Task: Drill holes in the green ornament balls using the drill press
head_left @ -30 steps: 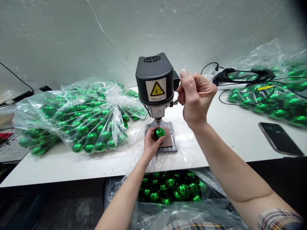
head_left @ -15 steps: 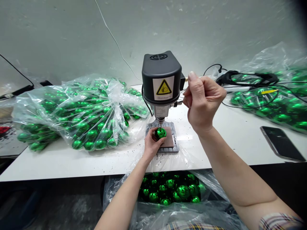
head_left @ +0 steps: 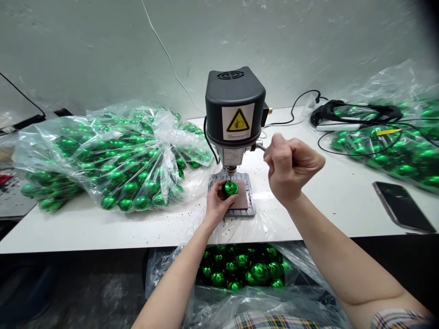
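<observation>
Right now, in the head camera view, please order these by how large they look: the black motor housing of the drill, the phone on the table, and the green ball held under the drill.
1. black motor housing
2. phone, clearly smaller
3. green ball in the left hand, smallest

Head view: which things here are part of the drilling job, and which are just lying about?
In use:
- left hand holding green ball
- right hand gripping lever
- bench drill, base plate
- bags of green balls

Lying about:
- phone
- black cables
</observation>
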`<move>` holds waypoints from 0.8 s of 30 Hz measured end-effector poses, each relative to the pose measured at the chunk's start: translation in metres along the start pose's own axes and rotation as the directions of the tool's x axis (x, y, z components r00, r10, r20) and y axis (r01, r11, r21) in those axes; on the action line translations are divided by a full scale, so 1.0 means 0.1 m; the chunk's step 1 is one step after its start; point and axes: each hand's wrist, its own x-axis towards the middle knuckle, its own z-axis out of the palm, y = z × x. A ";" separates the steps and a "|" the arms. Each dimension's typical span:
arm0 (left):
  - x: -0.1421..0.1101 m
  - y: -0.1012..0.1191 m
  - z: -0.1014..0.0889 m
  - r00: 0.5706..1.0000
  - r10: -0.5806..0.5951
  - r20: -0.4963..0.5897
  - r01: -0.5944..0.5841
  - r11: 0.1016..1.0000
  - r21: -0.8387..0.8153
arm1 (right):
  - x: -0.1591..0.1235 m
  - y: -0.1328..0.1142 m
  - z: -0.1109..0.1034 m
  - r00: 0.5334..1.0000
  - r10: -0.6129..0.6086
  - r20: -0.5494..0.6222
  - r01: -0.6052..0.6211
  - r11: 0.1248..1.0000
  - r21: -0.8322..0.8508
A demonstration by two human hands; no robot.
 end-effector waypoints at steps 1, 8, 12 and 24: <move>0.00 0.00 0.00 1.000 -0.001 0.003 0.001 1.000 -0.004 | -0.02 0.02 -0.01 0.999 -0.031 0.013 0.031 0.999 0.024; 0.00 -0.01 -0.01 1.000 0.016 0.005 -0.016 1.000 0.007 | -0.16 0.17 -0.12 0.976 -0.203 0.073 0.198 0.978 0.068; -0.01 -0.03 -0.01 1.000 0.020 -0.006 -0.020 0.999 0.032 | -0.19 0.26 -0.17 0.950 -0.288 0.117 0.278 0.955 0.101; -0.16 0.20 -0.08 0.995 0.024 -0.093 -0.005 0.980 0.197 | 0.35 -0.07 0.14 0.965 0.261 0.022 -0.262 0.960 0.101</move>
